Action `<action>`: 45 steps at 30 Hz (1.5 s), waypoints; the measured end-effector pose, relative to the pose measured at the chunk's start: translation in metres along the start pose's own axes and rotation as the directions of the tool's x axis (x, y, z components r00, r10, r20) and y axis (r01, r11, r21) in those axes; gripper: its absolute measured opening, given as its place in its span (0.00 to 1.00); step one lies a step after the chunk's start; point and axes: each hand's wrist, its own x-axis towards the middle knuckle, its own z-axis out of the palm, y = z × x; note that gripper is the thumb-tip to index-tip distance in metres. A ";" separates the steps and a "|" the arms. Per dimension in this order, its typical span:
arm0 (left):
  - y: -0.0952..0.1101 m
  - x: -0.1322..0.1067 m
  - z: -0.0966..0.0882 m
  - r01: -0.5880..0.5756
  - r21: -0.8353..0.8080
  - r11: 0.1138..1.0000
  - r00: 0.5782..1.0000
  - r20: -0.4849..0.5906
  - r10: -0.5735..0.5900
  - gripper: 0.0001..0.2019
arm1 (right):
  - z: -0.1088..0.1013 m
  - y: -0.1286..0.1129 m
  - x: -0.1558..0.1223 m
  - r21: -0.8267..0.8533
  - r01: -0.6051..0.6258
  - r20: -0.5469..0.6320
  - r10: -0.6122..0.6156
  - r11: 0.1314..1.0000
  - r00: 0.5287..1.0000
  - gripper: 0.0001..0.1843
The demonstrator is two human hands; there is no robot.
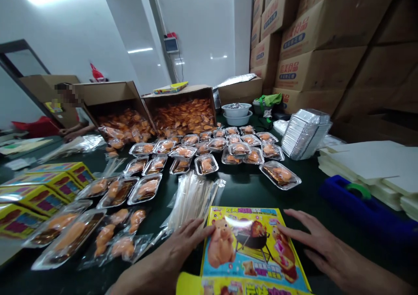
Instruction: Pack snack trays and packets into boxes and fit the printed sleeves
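Lying between two bare hands, toward the near edge of a smooth, dark green surface (241, 191), a yellow, flat-faced cardboard box with glossy cartoon printing (254, 243) shows its picture upward. The left hand (173, 253) rests at its left edge, the right hand (321, 240) at its right, and neither is clearly nearer, since a fingertip of each touches the box. Both hands have their fingers spread and fairly straight, wrapped round nothing. The box's side edges run toward the surface's far edge; whether that is its long axis I cannot tell, as its near end leaves the view. Its face carries a brown toy animal at left, a black grill in the middle and another figure at right, with glare near the far edge. A yellow flap juts out at its near left corner. Just beyond its far left corner lie pale, thin sticks in clear plastic (196, 195); toward the surface's right edge sits a long blue tape dispenser (365, 208)
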 end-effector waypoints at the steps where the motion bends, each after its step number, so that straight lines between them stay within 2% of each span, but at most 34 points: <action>1: 0.001 -0.003 -0.002 0.023 0.027 0.999 0.999 0.045 -0.024 0.43 | -0.003 -0.007 0.004 -0.040 -0.006 -0.001 0.006 0.999 1.000 0.25; 3: 0.003 -0.007 -0.006 0.052 0.110 0.993 0.995 0.075 -0.060 0.42 | -0.006 -0.030 0.014 -0.098 -0.017 -0.038 0.014 0.995 0.999 0.24; 5: 0.007 -0.010 -0.013 0.040 0.186 0.982 0.996 0.071 -0.054 0.45 | -0.002 -0.058 0.022 -0.140 0.033 -0.051 -0.041 0.990 0.998 0.25; 8: 0.021 -0.006 -0.024 0.011 0.265 0.964 0.996 0.078 -0.033 0.43 | 0.020 -0.091 0.027 -0.194 0.161 0.049 -0.154 0.968 0.987 0.39; 10: 0.034 0.001 -0.020 -0.023 0.291 0.956 0.997 0.074 0.002 0.35 | 0.034 -0.100 0.025 -0.222 0.150 0.107 -0.129 0.963 0.986 0.39; 12: 0.046 0.009 0.001 -0.082 0.314 0.946 0.996 0.057 0.067 0.32 | 0.042 -0.104 0.023 -0.221 0.087 0.131 -0.059 0.971 0.990 0.39; 14: 0.055 0.015 0.033 -0.114 0.351 0.929 0.993 0.036 0.109 0.38 | 0.039 -0.107 0.022 -0.199 0.038 0.166 -0.005 0.979 0.986 0.39; 16: 0.062 0.018 0.062 -0.085 0.389 0.917 0.995 -0.019 0.101 0.39 | 0.026 -0.112 0.020 -0.176 -0.001 0.222 0.041 0.984 0.974 0.41; 18: 0.068 0.020 0.072 -0.046 0.388 0.921 0.994 -0.077 0.082 0.36 | 0.006 -0.120 0.017 -0.132 -0.020 0.279 0.056 0.991 0.959 0.43; 19: 0.072 0.020 0.067 -0.037 0.367 0.930 0.992 -0.095 0.077 0.34 | -0.005 -0.124 0.015 -0.104 -0.004 0.301 0.035 0.995 0.953 0.45; 21: 0.077 0.026 0.038 -0.052 0.278 0.959 0.990 -0.113 0.086 0.30 | -0.028 -0.132 0.014 -0.085 0.075 0.301 -0.046 0.994 0.953 0.48; 24: 0.078 0.053 -0.032 -0.091 0.070 0.993 0.993 -0.072 0.096 0.25 | -0.055 -0.140 0.025 -0.270 0.123 0.165 -0.080 0.955 0.983 0.54; 25: 0.075 0.068 -0.056 -0.082 0.018 0.996 0.996 0.024 0.082 0.27 | -0.061 -0.140 0.033 -0.358 0.090 0.094 -0.060 0.929 0.994 0.54; 27: 0.068 0.100 -0.094 -0.039 -0.043 0.998 0.976 0.211 0.048 0.31 | -0.069 -0.138 0.052 -0.475 0.019 -0.041 -0.043 0.880 0.998 0.47; 28: 0.066 0.114 -0.108 -0.014 -0.081 0.997 0.954 0.296 0.038 0.31 | -0.072 -0.135 0.062 -0.502 0.009 -0.081 -0.057 0.865 0.995 0.42; 29: 0.064 0.126 -0.118 -0.008 -0.086 0.996 0.934 0.354 0.038 0.31 | -0.073 -0.130 0.072 -0.517 0.018 -0.103 -0.082 0.856 0.991 0.36; 31: 0.064 0.138 -0.125 -0.040 -0.020 0.999 0.922 0.384 0.045 0.28 | -0.071 -0.117 0.087 -0.537 0.074 -0.118 -0.162 0.840 0.980 0.27; 33: 0.063 0.136 -0.117 -0.090 0.114 0.989 0.948 0.314 0.050 0.26 | -0.061 -0.099 0.097 -0.592 0.134 -0.163 -0.281 0.795 0.946 0.24; 34: 0.062 0.132 -0.109 -0.117 0.190 0.975 0.967 0.247 0.068 0.28 | -0.053 -0.090 0.099 -0.634 0.149 -0.207 -0.353 0.759 0.913 0.24; 36: 0.054 0.121 -0.086 -0.154 0.328 0.932 0.987 0.086 0.132 0.31 | -0.034 -0.073 0.100 -0.707 0.149 -0.309 -0.491 0.691 0.814 0.22; 38: 0.041 0.114 -0.061 -0.173 0.471 0.865 0.972 -0.060 0.227 0.29 | -0.020 -0.063 0.098 -0.739 0.129 -0.391 -0.577 0.661 0.717 0.19; 39: 0.036 0.112 -0.050 -0.165 0.525 0.835 0.957 -0.121 0.265 0.27 | -0.016 -0.062 0.096 -0.741 0.122 -0.417 -0.596 0.660 0.686 0.19; 41: 0.028 0.112 -0.033 -0.133 0.570 0.811 0.934 -0.202 0.296 0.26 | -0.014 -0.068 0.096 -0.737 0.115 -0.432 -0.596 0.666 0.677 0.16; 43: 0.027 0.113 -0.023 -0.107 0.569 0.816 0.923 -0.249 0.294 0.26 | -0.016 -0.081 0.098 -0.723 0.118 -0.407 -0.558 0.681 0.723 0.15; 45: 0.030 0.113 -0.022 -0.087 0.538 0.839 0.921 -0.276 0.273 0.26 | -0.015 -0.095 0.104 -0.712 0.101 -0.381 -0.503 0.695 0.775 0.17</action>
